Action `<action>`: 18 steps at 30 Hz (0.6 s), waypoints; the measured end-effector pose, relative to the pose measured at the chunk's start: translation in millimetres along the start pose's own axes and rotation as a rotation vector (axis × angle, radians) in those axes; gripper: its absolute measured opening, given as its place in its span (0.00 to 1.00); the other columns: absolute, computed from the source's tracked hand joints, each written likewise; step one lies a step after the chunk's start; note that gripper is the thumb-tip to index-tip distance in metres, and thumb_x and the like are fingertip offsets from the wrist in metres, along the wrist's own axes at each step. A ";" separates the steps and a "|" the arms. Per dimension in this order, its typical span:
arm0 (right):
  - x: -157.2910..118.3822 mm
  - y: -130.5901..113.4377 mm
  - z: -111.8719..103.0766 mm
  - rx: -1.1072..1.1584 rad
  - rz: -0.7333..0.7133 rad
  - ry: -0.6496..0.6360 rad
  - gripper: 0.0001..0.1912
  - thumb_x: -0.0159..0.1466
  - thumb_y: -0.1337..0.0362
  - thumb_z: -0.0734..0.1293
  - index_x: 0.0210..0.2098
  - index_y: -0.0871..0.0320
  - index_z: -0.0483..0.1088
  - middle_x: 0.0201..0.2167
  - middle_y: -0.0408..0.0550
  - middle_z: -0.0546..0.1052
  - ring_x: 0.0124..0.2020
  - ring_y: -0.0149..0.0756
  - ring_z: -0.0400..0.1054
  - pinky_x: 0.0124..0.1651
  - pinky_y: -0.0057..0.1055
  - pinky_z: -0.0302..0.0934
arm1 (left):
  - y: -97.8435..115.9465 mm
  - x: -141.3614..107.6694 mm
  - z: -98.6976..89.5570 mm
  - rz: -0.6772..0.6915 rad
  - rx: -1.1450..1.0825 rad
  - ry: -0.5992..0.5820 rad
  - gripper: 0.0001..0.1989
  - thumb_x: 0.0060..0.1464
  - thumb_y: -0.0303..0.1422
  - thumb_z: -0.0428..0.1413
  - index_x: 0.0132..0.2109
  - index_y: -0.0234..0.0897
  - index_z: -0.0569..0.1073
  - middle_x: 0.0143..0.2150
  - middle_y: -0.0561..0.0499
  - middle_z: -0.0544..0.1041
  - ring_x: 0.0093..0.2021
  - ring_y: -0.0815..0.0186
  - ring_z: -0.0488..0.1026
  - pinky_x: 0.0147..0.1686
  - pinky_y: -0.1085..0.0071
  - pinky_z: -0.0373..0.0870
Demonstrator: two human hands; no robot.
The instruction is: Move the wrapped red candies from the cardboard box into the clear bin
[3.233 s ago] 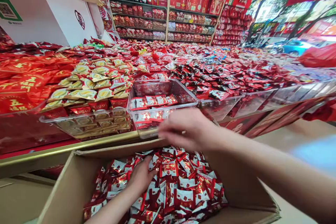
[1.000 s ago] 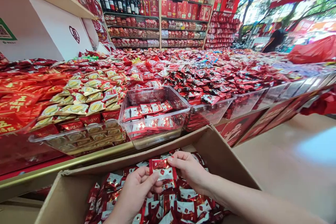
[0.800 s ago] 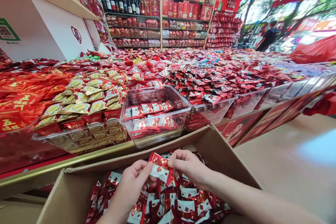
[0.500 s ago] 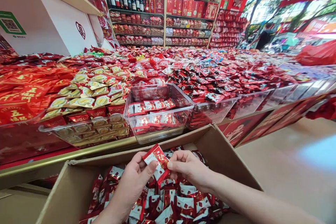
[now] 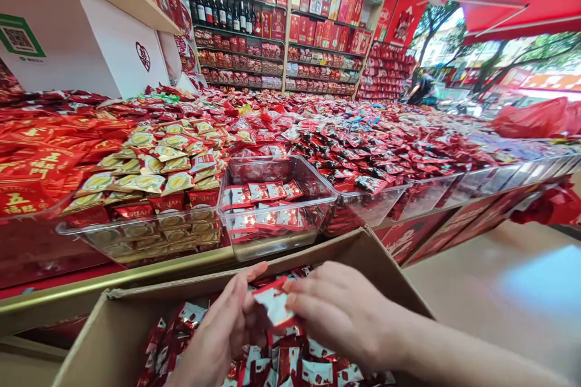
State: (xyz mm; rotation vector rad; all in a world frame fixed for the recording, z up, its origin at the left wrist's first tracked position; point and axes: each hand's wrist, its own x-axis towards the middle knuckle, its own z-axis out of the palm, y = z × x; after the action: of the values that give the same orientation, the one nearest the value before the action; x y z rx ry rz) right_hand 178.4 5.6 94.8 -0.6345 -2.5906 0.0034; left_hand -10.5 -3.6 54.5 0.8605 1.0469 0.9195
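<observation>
Between my two hands, over a cardboard box (image 5: 136, 296), is a small red and white candy packet (image 5: 273, 302), slightly blurred. My right hand (image 5: 345, 308) grips its right side, with the fingers laid over the top. At the packet's left edge, my left hand (image 5: 222, 326) has its fingers curled and its thumb raised off the face. More packets of the same look lie loose in the box (image 5: 318, 372). Just beyond it stands a clear plastic bin (image 5: 276, 248), with red and white packets in rows at its bottom.
Durian snack packets (image 5: 149, 183) fill the bin on the left, beside red packets (image 5: 40, 163). Dark red packets (image 5: 358, 157) are heaped to the right. A gold rail (image 5: 113, 278) runs along the counter front. Shelves of bottles (image 5: 222, 12) and red boxes rise behind.
My right hand has turned palm-down over the packet, and my left thumb has lifted off its face. The packet has tilted and shows more white. The view has shifted slightly.
</observation>
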 end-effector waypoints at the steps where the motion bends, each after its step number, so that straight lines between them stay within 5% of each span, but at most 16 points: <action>1: 7.9 3.9 -11.9 0.042 0.056 0.087 0.10 0.61 0.67 0.54 0.40 0.58 0.62 0.38 0.49 0.70 0.36 0.32 0.62 0.36 0.30 0.57 | 2.2 -0.7 -2.3 -0.006 0.005 -0.020 0.25 0.44 0.52 0.46 0.45 0.42 0.66 0.32 0.49 0.75 0.30 0.61 0.71 0.28 0.68 0.66; 4: 39.6 28.7 -41.0 0.164 0.374 0.386 0.09 0.61 0.66 0.55 0.40 0.59 0.59 0.35 0.48 0.70 0.34 0.30 0.64 0.36 0.29 0.58 | 2.0 2.1 -7.7 -0.005 0.032 -0.056 0.20 0.46 0.48 0.47 0.38 0.39 0.69 0.32 0.47 0.76 0.31 0.61 0.71 0.29 0.69 0.65; 6: 63.6 53.3 -48.9 0.255 0.556 0.406 0.09 0.59 0.65 0.57 0.39 0.61 0.59 0.30 0.47 0.69 0.29 0.29 0.65 0.33 0.30 0.60 | -1.8 5.8 -8.8 -0.011 0.038 -0.071 0.17 0.48 0.45 0.48 0.37 0.37 0.69 0.32 0.47 0.76 0.31 0.63 0.71 0.30 0.70 0.64; 12: 111.0 105.0 -34.8 0.487 1.031 -0.207 0.07 0.50 0.67 0.65 0.25 0.66 0.64 0.19 0.41 0.65 0.20 0.27 0.64 0.25 0.29 0.60 | -6.2 9.3 -7.3 -0.025 0.059 -0.085 0.17 0.46 0.46 0.50 0.34 0.36 0.70 0.30 0.47 0.76 0.29 0.64 0.71 0.28 0.72 0.63; 15: 118.0 109.5 -28.5 0.440 1.075 -0.422 0.06 0.50 0.69 0.65 0.26 0.68 0.65 0.18 0.42 0.65 0.20 0.29 0.65 0.24 0.30 0.61 | -4.5 7.8 -7.3 -0.025 0.076 -0.075 0.16 0.47 0.45 0.49 0.34 0.36 0.70 0.29 0.48 0.76 0.29 0.65 0.70 0.28 0.71 0.62; 18: 119.8 111.0 -23.6 0.389 1.071 -0.496 0.06 0.53 0.69 0.63 0.30 0.67 0.65 0.19 0.44 0.66 0.20 0.32 0.65 0.23 0.30 0.61 | -6.4 9.0 -9.0 -0.040 0.085 -0.096 0.15 0.48 0.43 0.49 0.34 0.36 0.70 0.29 0.48 0.76 0.27 0.67 0.70 0.27 0.73 0.61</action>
State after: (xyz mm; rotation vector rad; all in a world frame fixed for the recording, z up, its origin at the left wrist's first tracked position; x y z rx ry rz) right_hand 143.5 154.6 156.5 -1.9275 -2.1995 1.0740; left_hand -15.7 3.6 43.4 0.9424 1.0221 0.7969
